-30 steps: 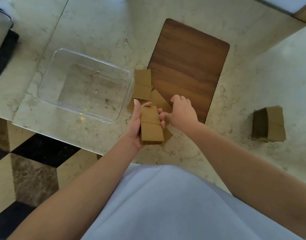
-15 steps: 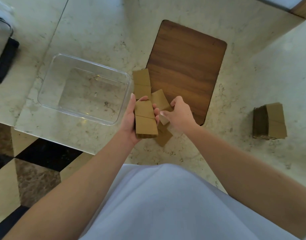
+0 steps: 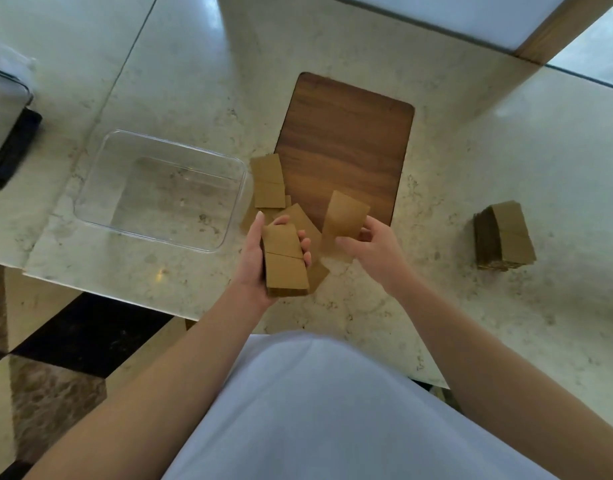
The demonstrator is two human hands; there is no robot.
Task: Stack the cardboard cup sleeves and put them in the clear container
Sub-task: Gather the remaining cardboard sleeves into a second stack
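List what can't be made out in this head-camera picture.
- Sleeve count in the stack the left hand grips: only the top face and a thin edge show.
- Loose sleeves on the counter: they overlap and the hands cover some.
- Right hand fingertips: behind the lifted sleeve.
- Dark object at the left: cut off and blurred.

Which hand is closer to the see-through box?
Left. The left hand, holding a stack of sleeves, is just off the clear container's near right corner. The right hand is farther right, lifting one sleeve.
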